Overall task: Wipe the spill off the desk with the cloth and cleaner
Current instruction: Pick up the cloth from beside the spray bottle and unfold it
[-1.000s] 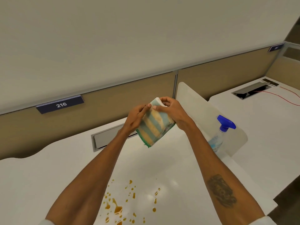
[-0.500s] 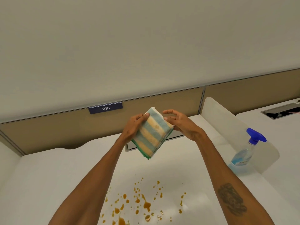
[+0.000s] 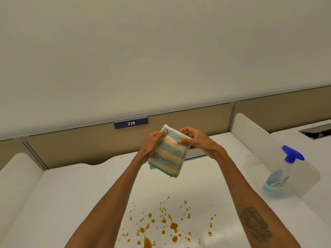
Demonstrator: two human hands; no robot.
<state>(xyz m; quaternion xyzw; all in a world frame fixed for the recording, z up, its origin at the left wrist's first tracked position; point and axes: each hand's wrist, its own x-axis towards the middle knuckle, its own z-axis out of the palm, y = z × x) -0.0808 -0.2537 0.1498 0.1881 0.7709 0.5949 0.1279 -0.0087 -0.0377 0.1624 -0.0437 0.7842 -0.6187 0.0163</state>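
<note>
A folded cloth (image 3: 169, 155) with blue and yellow stripes and a green edge hangs in the air above the white desk (image 3: 71, 203). My left hand (image 3: 152, 145) pinches its upper left side, and my right hand (image 3: 195, 142) grips its upper right edge. Brown spill drops (image 3: 166, 224) lie scattered on the desk below, between my forearms. A clear spray bottle (image 3: 279, 174) of blue cleaner with a blue trigger stands at the right, untouched.
A tan partition with a dark "216" label (image 3: 131, 123) runs along the back. White curved dividers stand at the left (image 3: 16, 174) and right (image 3: 254, 136). Beyond the right divider a neighbouring desk has a cable slot (image 3: 317, 130).
The view has swung left, so the bottle and label sit further right in frame. Both hands have regripped the cloth, with the right fingers now closed on its edge.
</note>
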